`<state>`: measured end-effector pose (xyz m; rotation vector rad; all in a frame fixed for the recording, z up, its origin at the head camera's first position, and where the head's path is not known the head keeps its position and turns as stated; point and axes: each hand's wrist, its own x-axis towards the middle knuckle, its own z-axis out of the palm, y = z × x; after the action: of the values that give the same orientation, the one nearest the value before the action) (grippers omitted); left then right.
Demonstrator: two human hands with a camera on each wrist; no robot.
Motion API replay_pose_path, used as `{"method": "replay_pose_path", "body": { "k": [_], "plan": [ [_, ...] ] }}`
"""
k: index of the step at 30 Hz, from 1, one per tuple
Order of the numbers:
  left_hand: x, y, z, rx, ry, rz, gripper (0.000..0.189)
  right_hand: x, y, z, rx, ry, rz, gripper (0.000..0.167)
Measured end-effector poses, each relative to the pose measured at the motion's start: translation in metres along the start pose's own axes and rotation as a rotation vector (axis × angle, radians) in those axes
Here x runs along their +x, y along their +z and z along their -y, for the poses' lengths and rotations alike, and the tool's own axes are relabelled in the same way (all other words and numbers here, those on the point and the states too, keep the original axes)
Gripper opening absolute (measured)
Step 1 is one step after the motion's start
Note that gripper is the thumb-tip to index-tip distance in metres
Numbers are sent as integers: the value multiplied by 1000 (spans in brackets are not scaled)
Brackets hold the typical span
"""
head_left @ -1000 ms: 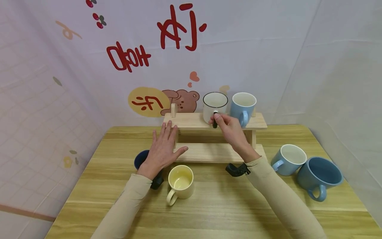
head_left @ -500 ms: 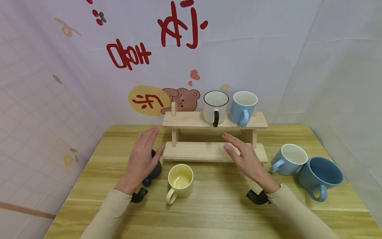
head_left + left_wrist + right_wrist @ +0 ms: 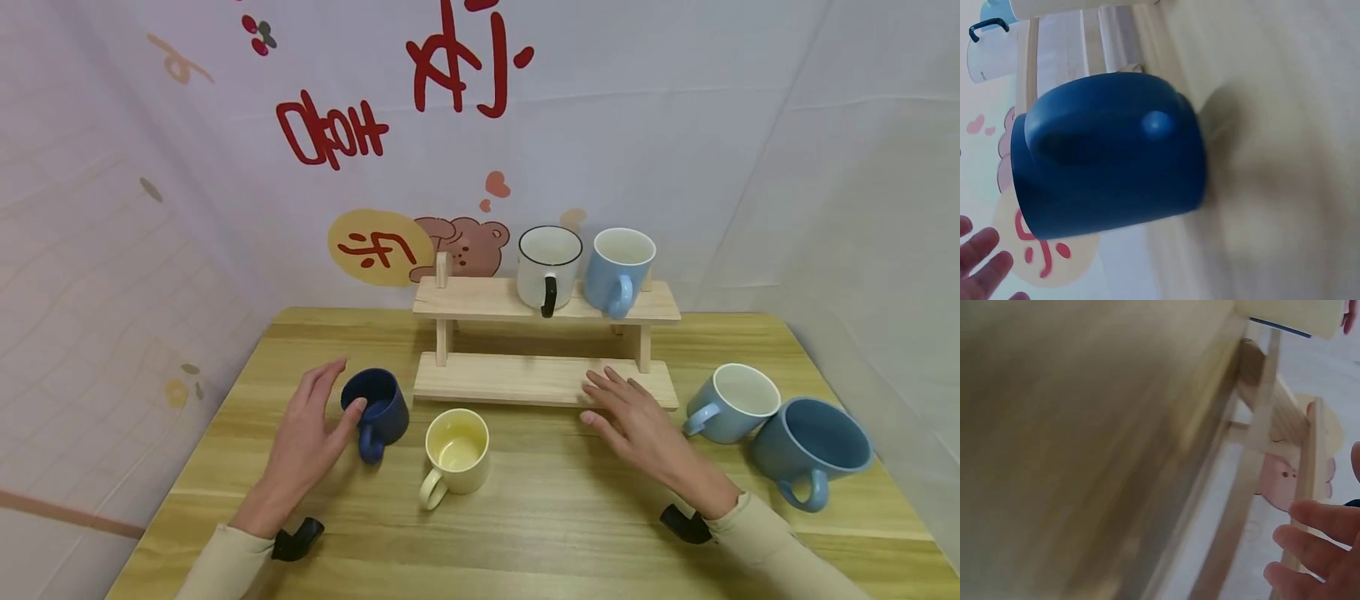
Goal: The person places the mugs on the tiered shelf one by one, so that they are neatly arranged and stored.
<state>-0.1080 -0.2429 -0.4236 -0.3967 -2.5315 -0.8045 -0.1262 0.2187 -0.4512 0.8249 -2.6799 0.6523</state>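
Note:
My left hand [image 3: 303, 442] is beside a dark blue mug [image 3: 392, 423], fingers apart and holding nothing. Its thumb overlaps the mug's rim in the head view; whether it touches, I cannot tell. That same mug [image 3: 1110, 181] fills the middle of the left wrist view, handle towards the camera. Over the front edge of the two-tier wooden shelf [image 3: 495, 377] hovers my right hand [image 3: 645, 429], fingers spread and holding nothing. On the top tier stand a white mug [image 3: 534, 279] with black rim and handle, and a light blue mug [image 3: 604, 279].
A yellow mug [image 3: 468, 471] stands upright in front of the shelf, right of the dark blue one. To the shelf's right are a light blue mug [image 3: 723, 421] and a larger grey-blue mug [image 3: 780, 454]. A printed curtain [image 3: 675, 167] hangs behind the table [image 3: 555, 533].
My right hand let go of the white mug's black handle, then drew back and down. My left hand left the shelf's left end and moved down and left to the dark blue mug.

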Motion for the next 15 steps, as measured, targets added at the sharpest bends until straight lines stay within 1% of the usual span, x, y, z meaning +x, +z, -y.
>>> {"method": "replay_pose_path", "body": {
  "k": [2, 5, 10, 12, 15],
  "plan": [
    [-6, -4, 3, -31, -50, 16, 60, -4, 2, -3, -38, -9, 8, 50],
    [-14, -8, 6, -81, -108, 28, 56, -10, 3, -6, -77, -21, 23, 53],
    [-25, -10, 10, -161, -192, 51, 44, -18, 6, -8, -93, -16, 69, 58],
    [-30, -9, 12, -187, -232, 77, 39, -20, 7, -8, -91, -3, 91, 60],
    [-37, -8, 15, -212, -303, 136, 36, -21, 8, -7, -90, 6, 111, 61]
  ]
}}
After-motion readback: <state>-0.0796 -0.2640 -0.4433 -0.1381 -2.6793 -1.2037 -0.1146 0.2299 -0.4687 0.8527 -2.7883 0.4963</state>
